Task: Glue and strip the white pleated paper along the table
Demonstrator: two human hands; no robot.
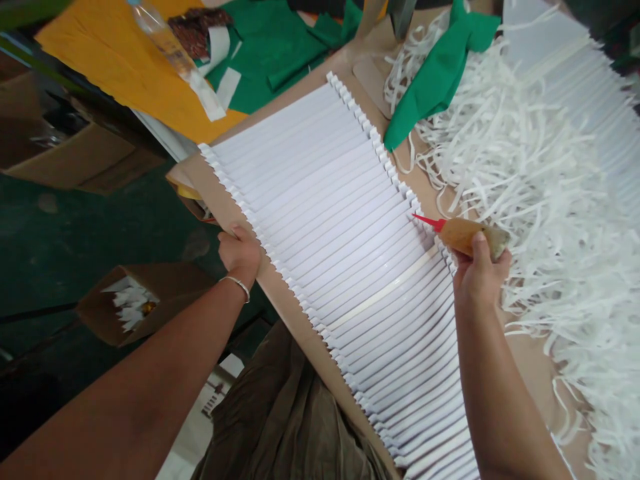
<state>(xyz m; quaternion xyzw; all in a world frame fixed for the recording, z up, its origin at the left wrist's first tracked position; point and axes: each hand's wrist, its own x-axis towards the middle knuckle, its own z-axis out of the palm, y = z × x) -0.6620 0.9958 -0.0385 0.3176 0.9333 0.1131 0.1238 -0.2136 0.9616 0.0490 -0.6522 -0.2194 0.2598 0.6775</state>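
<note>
In my right hand is a glue bottle with a red nozzle, lying tilted to the left. Its tip is over the right edge of a long row of overlapping white paper strips with folded, notched ends. One cream strip crosses the row near the nozzle. My left hand rests at the left edge of the brown board under the strips, fingers curled against that edge; whether they grip it is hard to make out.
A heap of thin white strips covers the right side, with green cloth on it. A plastic bottle lies on yellow material at the upper left. Cardboard boxes stand on the floor at left.
</note>
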